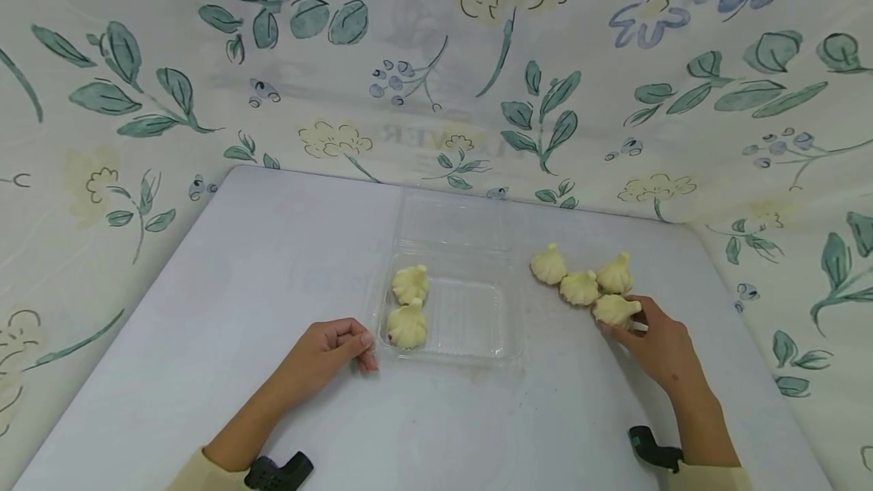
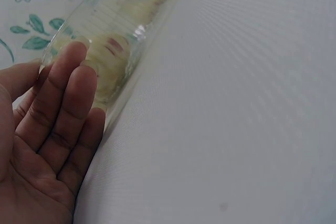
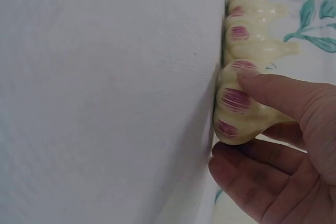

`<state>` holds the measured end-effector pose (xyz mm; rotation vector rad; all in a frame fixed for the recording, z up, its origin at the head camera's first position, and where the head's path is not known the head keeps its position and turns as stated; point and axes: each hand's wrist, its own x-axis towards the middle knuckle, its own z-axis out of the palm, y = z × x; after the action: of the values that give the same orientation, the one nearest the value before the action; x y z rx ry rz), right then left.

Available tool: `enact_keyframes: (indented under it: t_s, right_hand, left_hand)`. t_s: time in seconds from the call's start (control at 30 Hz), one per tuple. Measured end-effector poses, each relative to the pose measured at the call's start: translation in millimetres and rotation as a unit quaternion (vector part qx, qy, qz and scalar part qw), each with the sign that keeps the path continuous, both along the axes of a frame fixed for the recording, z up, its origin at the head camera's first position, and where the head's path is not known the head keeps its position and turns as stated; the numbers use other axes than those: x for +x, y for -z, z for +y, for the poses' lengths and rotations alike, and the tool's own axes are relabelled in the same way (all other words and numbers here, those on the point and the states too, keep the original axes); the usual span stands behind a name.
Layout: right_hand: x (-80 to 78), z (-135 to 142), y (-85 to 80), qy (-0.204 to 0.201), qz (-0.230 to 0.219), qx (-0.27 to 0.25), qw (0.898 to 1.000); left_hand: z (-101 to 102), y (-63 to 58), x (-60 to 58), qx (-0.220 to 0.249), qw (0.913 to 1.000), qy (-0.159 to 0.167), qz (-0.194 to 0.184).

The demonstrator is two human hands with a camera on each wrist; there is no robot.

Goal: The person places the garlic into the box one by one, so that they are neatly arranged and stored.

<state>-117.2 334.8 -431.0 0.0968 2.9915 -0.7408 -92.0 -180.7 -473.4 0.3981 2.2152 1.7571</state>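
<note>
My right hand [image 1: 658,343] pinches a pale yellow garlic bulb [image 1: 616,311], with the thumb on its side. Pink streaks mark this bulb in the right wrist view, where it sits close against the table. Three more garlic bulbs [image 1: 580,289] lie just beyond it. To the left is a clear plastic clamshell box [image 1: 470,324], its lid folded back away from me. Two garlic bulbs [image 1: 408,324] stand one behind the other along the box's left side. Beside the near left corner of that box rests my left hand [image 1: 334,354], fingers loosely bent, fingertips right at the wall.
A white table top [image 1: 273,248] lies under everything. Floral cloth [image 1: 436,82] rises behind its far edge and along both sides. A black wrist device [image 1: 280,472] is strapped at the left sleeve, another [image 1: 651,447] at the right.
</note>
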Motion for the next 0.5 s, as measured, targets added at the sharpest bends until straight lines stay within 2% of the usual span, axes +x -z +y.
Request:
enact_keyframes:
  t_s: [0.5]
  right_hand:
    - [2.7, -1.7, -2.1, -0.017, 0.014, -0.003, 1.0]
  left_hand:
    - [0.4, 2.2, -0.2, 0.003, 1.0, 0.002, 0.005]
